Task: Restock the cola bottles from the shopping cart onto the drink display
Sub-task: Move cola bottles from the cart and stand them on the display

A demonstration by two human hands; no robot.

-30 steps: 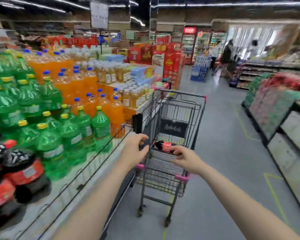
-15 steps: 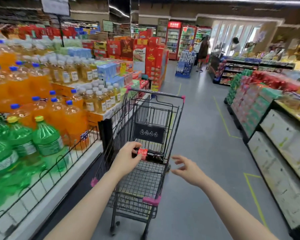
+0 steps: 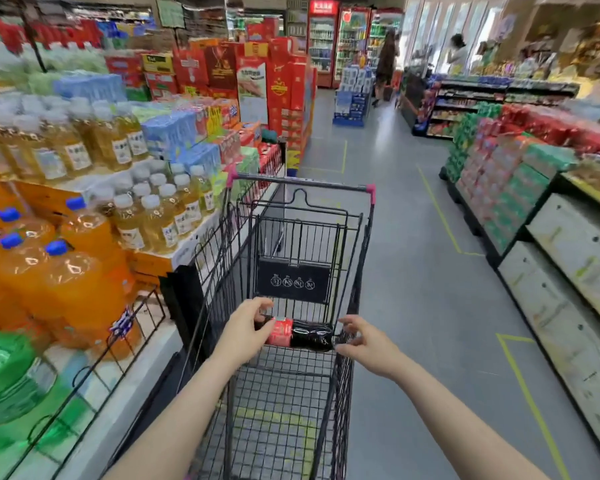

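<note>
cola bottle (image 3: 300, 335) lies sideways in the shopping cart (image 3: 302, 403). left hand (image 3: 245, 332) grips its cap end, fingers curled round; right hand (image 3: 366, 342) hovers at its base, fingers loosely spread. lifted one-handed by the neck, it could swing and slip.

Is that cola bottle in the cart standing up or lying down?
Lying down. The cola bottle lies sideways in the shopping cart, with the left hand gripping its cap end.
</note>
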